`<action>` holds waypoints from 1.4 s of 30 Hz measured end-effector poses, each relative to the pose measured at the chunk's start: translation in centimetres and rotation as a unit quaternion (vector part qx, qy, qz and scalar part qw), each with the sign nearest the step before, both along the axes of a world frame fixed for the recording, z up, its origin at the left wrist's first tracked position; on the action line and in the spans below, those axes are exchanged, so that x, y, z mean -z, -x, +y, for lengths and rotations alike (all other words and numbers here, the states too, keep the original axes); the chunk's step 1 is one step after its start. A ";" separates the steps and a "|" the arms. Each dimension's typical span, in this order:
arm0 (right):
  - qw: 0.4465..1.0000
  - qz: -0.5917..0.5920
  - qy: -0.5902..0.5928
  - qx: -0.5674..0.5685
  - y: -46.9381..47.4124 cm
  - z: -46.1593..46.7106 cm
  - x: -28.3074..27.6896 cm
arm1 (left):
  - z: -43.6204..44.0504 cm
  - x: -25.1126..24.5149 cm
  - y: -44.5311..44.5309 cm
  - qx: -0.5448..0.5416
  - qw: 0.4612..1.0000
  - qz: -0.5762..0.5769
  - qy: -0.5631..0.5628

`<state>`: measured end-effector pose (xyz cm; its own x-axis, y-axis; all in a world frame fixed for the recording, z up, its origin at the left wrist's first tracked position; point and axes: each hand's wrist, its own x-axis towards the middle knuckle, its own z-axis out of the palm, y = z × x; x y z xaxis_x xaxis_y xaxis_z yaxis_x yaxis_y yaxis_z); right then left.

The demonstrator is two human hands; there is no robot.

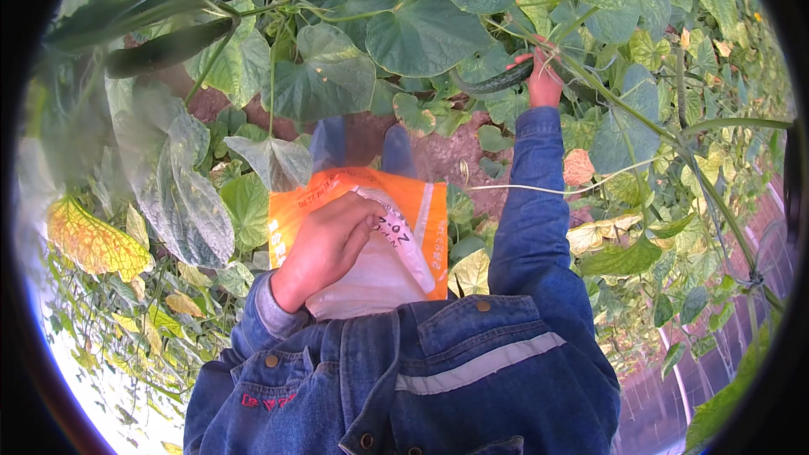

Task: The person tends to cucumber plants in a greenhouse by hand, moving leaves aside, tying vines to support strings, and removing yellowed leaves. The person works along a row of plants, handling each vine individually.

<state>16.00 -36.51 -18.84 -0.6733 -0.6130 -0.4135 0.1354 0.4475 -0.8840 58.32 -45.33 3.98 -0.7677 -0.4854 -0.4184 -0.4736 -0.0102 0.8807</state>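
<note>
My left hand (335, 243) is closed on the gathered rim of an orange and white woven plastic bag (379, 284), held before my waist. The bag bears writing, and its inside is mostly hidden. Out ahead on the right, my right hand (545, 79) reaches among the vines at a dark green, bumpy cucumber (499, 81). Its fingers are partly behind stems and tendrils, so its grip is unclear. Another dark green part, likely fruit, shows just right of that hand. At upper left hangs a larger dark cucumber (169, 47), apart from both hands.
Broad cucumber leaves (430, 31) crowd the front. A thick vine stem (638, 115) slants down on the right, and a thin tendril (569, 192) crosses my right sleeve. Yellowed leaves (95, 237) hang at left. A slim young cucumber (681, 88) hangs at right. Bare soil (458, 145) shows between plants.
</note>
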 end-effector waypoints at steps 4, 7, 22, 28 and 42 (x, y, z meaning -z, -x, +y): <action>0.994 -0.017 -0.081 0.068 -1.2 0.7 -0.7 | 0.1 0.0 -0.1 -0.001 1.000 0.009 0.007; 0.991 0.005 -0.109 0.079 -1.3 2.7 0.5 | 0.1 -0.1 0.0 -0.002 1.000 0.003 -0.003; 0.969 0.202 0.058 0.127 -3.3 -2.2 -15.7 | 1.2 0.1 0.3 -0.006 1.000 0.013 0.004; 0.986 0.098 0.080 0.107 -4.5 -0.4 -17.9 | 1.2 0.1 -0.2 -0.009 1.000 0.018 0.022; 0.985 0.018 0.141 0.102 -6.5 -0.8 -19.0 | 1.7 -0.2 -1.1 0.005 1.000 0.017 0.023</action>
